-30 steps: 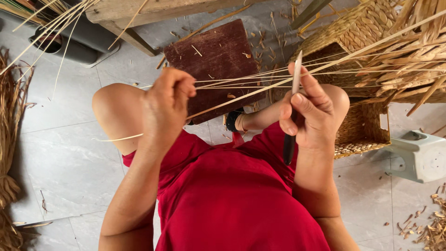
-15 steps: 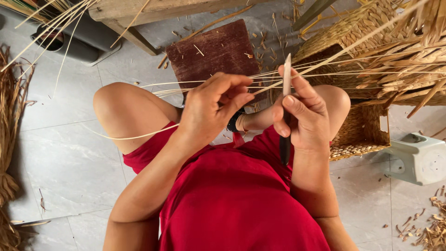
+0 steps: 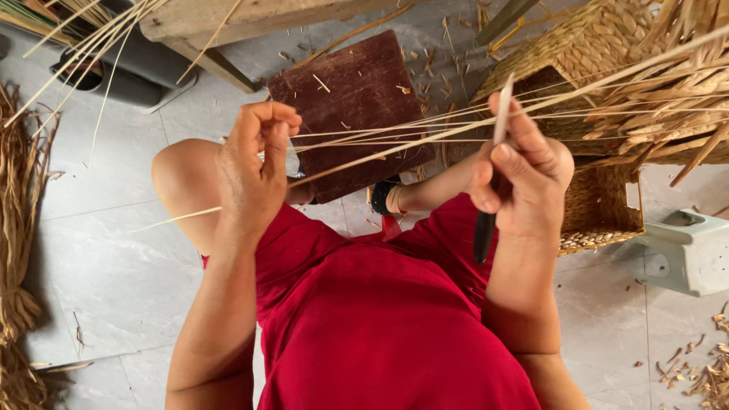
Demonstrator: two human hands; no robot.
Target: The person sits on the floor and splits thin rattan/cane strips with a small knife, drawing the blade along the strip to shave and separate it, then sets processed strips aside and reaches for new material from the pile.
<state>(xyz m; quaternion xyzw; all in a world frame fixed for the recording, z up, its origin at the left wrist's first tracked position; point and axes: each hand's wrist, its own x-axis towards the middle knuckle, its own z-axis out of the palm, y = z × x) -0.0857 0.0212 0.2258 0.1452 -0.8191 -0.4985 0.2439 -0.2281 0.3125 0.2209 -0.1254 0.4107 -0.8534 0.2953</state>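
Observation:
My left hand (image 3: 254, 167) pinches thin pale straw strands (image 3: 395, 140) that stretch rightward toward a woven basket (image 3: 607, 99). My right hand (image 3: 520, 175) grips a knife (image 3: 492, 182) with a black handle, its pale blade pointing up against the strands. Both hands are raised above my lap, which is covered in red cloth (image 3: 380, 319). My bare knee (image 3: 182, 182) shows at the left.
A dark brown wooden board (image 3: 357, 91) lies on the grey tiled floor ahead. Dried straw bundles (image 3: 19, 228) lie along the left edge. A white plastic box (image 3: 687, 250) sits at right, with straw scraps (image 3: 706, 372) near it. A wooden beam (image 3: 228, 23) crosses the top.
My left hand slid right along the strands toward my right hand, then moved back left. My right hand with the knife stayed nearly in place.

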